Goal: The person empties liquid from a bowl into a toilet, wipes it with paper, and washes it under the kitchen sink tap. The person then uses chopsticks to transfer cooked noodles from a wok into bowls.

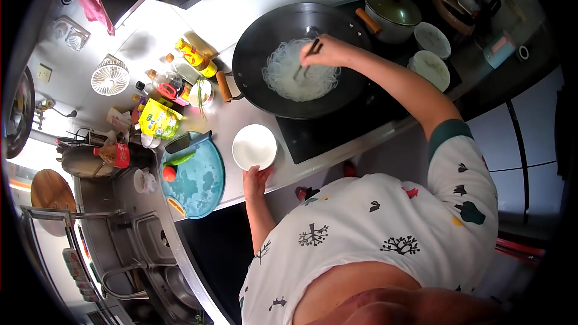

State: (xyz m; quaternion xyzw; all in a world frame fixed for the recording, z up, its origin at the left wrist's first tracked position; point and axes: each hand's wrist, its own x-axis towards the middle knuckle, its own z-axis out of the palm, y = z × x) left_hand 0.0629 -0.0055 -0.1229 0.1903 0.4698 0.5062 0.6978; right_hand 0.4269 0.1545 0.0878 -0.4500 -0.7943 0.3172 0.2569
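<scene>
Over the large black wok (253, 42), my right hand (328, 52) is closed around a pair of chopsticks (313, 47). Their lower ends reach into the white noodles (292, 81), which lie in the wok in a tangled heap. On the counter edge, my left hand (256, 179) grips the near rim of a white bowl (254, 144). The bowl looks bare inside, and my fingers under it are partly hidden.
Left of the bowl lies a blue cutting board (198, 186) with a knife (185, 142), a green pepper (180, 159) and a tomato (169, 173). Behind it stand bottles and a yellow pouch (158, 119). A lidded pot (391, 18) sits right of the wok.
</scene>
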